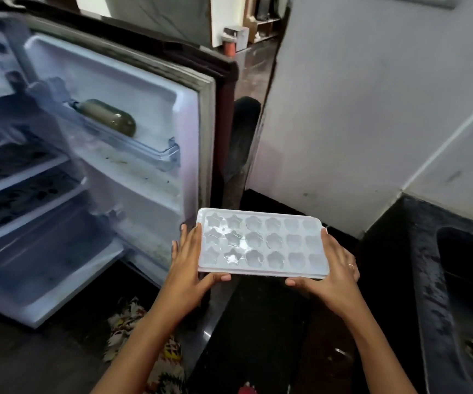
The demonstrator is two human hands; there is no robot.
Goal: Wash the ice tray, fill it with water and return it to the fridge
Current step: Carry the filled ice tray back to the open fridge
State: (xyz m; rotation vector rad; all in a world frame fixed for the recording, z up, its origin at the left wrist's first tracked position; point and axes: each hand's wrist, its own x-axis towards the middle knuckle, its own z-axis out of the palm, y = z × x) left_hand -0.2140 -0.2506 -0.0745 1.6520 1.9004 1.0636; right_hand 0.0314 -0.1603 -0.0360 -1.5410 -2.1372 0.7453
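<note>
Thumbs hooked over the near edge, fingers flat along the short ends: left hand [190, 268] and right hand [335, 273] both clasp the ice tray [261, 243]. It is kept level, probably so nothing spills. Tray is in mid-air between open fridge [25, 194] and sink [468, 280], touching neither.

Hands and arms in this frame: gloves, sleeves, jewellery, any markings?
No gloves on the left hand or the right hand. Both forearms are uncovered down to the frame edge, with no sleeves, watch or bracelet in view. A thin ring sits on one of the right hand's fingers. No other markings show.
</note>
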